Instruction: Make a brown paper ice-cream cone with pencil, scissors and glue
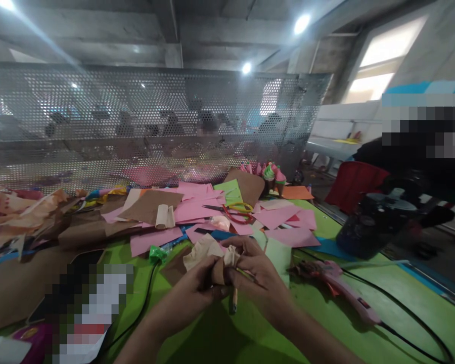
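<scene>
My left hand is closed around a small rolled piece of brown paper. Pressed against it, my right hand pinches crumpled cream paper at the top of the brown roll. A slim pencil-like stick with a dark end pokes out below my fingers; which hand keeps it there I cannot tell. Just beyond my left hand lies a wrinkled cream sheet. Pink paper sheets are piled past both hands, with red-and-yellow-handled scissors on top.
A pink glue gun with a black cord lies on the green table to the right, near a dark jar. Small paper ice-cream cones stand at the back before a perforated metal screen. Another person is at far right.
</scene>
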Demonstrator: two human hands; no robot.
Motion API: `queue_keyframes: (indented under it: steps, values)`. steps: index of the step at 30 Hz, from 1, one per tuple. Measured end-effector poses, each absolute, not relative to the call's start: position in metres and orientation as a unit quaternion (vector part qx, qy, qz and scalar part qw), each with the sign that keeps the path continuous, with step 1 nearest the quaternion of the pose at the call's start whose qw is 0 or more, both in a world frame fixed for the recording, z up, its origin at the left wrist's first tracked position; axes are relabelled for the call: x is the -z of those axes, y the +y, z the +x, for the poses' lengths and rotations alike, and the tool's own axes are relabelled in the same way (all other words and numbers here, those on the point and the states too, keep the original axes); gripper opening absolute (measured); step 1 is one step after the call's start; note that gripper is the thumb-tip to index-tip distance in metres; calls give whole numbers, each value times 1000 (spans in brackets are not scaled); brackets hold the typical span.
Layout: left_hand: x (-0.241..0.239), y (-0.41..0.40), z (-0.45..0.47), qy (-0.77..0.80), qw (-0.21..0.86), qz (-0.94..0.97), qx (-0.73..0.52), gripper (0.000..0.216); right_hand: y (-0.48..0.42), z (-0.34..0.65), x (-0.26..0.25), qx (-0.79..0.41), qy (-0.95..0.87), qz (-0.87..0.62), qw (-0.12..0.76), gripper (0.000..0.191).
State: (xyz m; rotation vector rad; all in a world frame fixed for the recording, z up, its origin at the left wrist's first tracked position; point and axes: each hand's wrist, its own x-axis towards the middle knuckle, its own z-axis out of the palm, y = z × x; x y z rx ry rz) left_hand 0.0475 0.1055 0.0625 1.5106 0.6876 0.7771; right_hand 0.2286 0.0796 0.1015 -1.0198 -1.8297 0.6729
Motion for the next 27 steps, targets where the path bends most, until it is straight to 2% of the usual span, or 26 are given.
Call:
queue_keyframes:
  steps: [3, 8, 12, 17, 21, 27]
  values:
    - [-59, 104, 48, 313, 604, 656, -328, 26, 82, 227, -100, -254, -718, -433, 482, 9]
    - [-63, 102, 51, 315, 630, 628, -331, 33, 84, 226, -99, -172, -691, -430, 555, 36]
    - [-67, 103, 53, 299, 635, 624, -345, 37, 81, 227, -98, -112, -732, -389, 548, 31]
    - [-64, 108, 51, 267, 646, 612, -370, 47, 77, 230, -100, -18, -765, -395, 508, 24]
    - [-65, 108, 50, 268, 654, 598, -378, 57, 72, 230, -104, 30, -799, -406, 443, 14]
    - [-67, 102, 50, 284, 637, 615, -367, 51, 69, 227, -111, 57, -854, -414, 310, 7]
